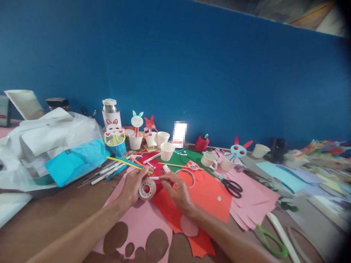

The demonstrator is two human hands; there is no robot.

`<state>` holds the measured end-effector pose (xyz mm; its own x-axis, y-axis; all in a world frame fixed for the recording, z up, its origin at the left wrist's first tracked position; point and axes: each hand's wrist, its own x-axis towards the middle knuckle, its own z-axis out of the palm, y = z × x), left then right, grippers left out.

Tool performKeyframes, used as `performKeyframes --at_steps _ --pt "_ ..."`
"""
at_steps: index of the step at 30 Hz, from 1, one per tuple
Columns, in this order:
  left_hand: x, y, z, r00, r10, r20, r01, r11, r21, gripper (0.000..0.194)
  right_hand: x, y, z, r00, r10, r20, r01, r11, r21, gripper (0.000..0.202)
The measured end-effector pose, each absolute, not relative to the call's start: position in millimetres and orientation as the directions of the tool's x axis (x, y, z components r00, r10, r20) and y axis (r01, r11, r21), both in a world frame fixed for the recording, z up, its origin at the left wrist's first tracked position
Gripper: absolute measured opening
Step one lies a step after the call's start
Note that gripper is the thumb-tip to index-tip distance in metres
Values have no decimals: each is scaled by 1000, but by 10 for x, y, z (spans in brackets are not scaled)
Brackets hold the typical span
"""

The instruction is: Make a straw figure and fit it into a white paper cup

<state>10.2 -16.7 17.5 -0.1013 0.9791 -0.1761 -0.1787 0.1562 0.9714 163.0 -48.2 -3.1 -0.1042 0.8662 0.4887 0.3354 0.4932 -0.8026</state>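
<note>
My left hand (132,185) is closed around a roll of white tape (151,187) with a pale hub. Thin yellow sticks (124,162), perhaps straws, stick out leftward from between the same fingers. A short white strip (155,178), which looks like tape, stretches from the roll to my right hand (175,187), whose thumb and forefinger pinch its end. Under both hands lie pink paper (142,223) with round holes cut out and red-orange paper (211,193). A larger clear tape ring (193,179) rests just beyond my right fingers, near a small red paper face (192,165).
Paper cups (167,151) and cups bearing rabbit figures (137,119) line the blue wall. Black-handled scissors (233,188) lie right of the papers, green-handled scissors (274,244) at front right. Markers (108,174) and a plastic bag (55,146) of paper are at left.
</note>
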Motion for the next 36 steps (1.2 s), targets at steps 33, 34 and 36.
performKeyframes --at_steps 33,34,36 --pt "100 -164 131 -44 999 -20 -202 11 979 29 1531 -574 -83 -484 874 42 -372 -162 -914 32" --pt "96 -163 119 -39 999 -15 -195 7 981 29 1528 -576 -77 -477 878 37 -371 -163 -914 32" --pt "85 -158 94 -26 1000 0 -179 -5 984 29 1521 -581 -57 -467 884 23 -367 -170 -915 31"
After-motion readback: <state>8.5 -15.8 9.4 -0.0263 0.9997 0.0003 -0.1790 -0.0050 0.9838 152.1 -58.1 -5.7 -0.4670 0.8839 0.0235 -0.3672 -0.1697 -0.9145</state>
